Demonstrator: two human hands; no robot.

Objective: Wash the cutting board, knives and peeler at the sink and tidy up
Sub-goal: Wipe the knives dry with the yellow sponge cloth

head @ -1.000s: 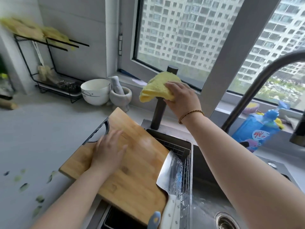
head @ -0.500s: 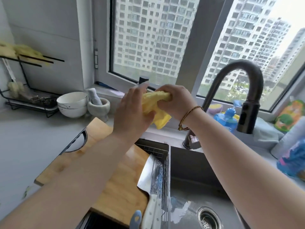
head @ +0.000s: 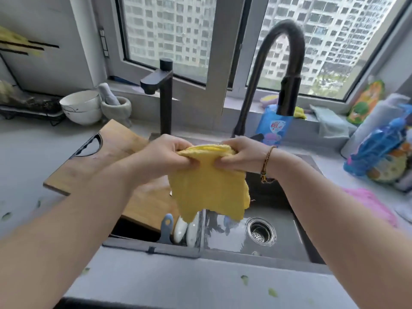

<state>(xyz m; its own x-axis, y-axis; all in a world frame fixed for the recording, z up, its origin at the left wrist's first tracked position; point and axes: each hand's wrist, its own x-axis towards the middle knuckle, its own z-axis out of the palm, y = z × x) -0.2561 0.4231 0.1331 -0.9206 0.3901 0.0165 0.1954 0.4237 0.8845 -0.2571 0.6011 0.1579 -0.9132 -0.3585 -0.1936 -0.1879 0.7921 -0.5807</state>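
While the left hand [head: 165, 159] and right hand [head: 243, 155] pinch a floppy yellow cloth [head: 209, 192], its hem could snag the white-handled knives [head: 181, 229] below.

Over the sink [head: 289, 241], which is dark grey, the cloth [head: 209, 188] is bright yellow. Left of the sink the cutting board [head: 116, 141] is honey-brown wood, its handle hole rimmed black. At the sink's left edge lie white knife handles [head: 181, 228] and a grey-blue peeler [head: 167, 228]. Behind the sink the tap [head: 287, 97] is black and a bottle [head: 273, 126] blue with a red-and-white label. Before the sink the bench [head: 178, 284] is pale grey, flecked green.
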